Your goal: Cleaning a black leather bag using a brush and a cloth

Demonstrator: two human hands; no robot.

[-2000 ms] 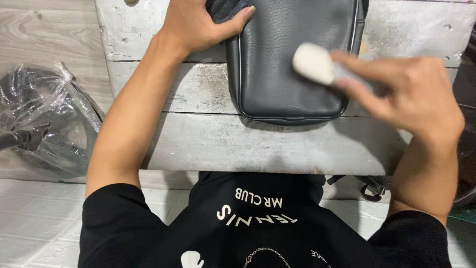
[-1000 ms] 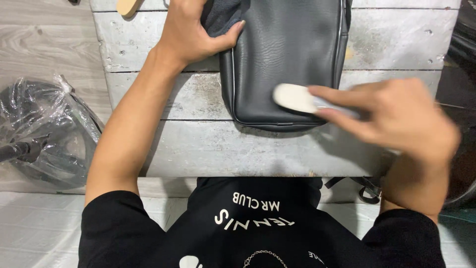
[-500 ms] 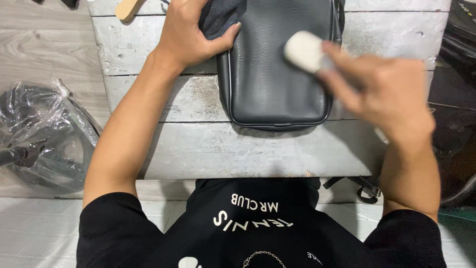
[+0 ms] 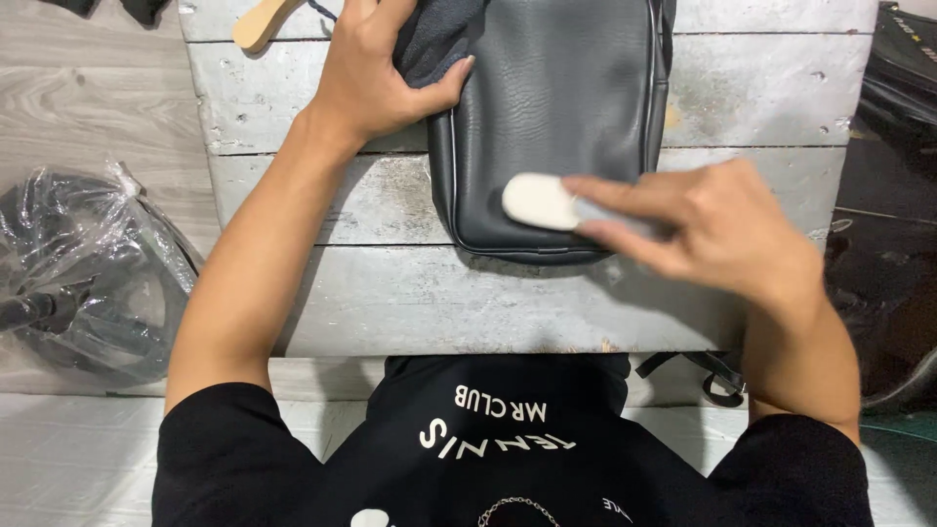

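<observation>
A dark grey leather bag [image 4: 556,107] lies flat on a whitewashed plank table [image 4: 390,293]. My left hand [image 4: 376,73] presses on the bag's upper left corner, over a fold of dark cloth [image 4: 429,39]. My right hand [image 4: 712,229] grips a small tool with a white oval pad [image 4: 537,200]. The pad rests on the bag's lower part, near its bottom edge. The tool's handle is mostly hidden by my fingers.
A pale wooden handle [image 4: 264,21] lies at the table's top left edge. A dark object wrapped in clear plastic [image 4: 88,273] sits on the floor at left. Dark bags [image 4: 893,195] are piled at right. A black strap with buckle [image 4: 717,376] hangs under the table.
My right hand has swept the white pad from the bag's upper right down to its lower middle. My left hand has stayed in place on the bag's corner.
</observation>
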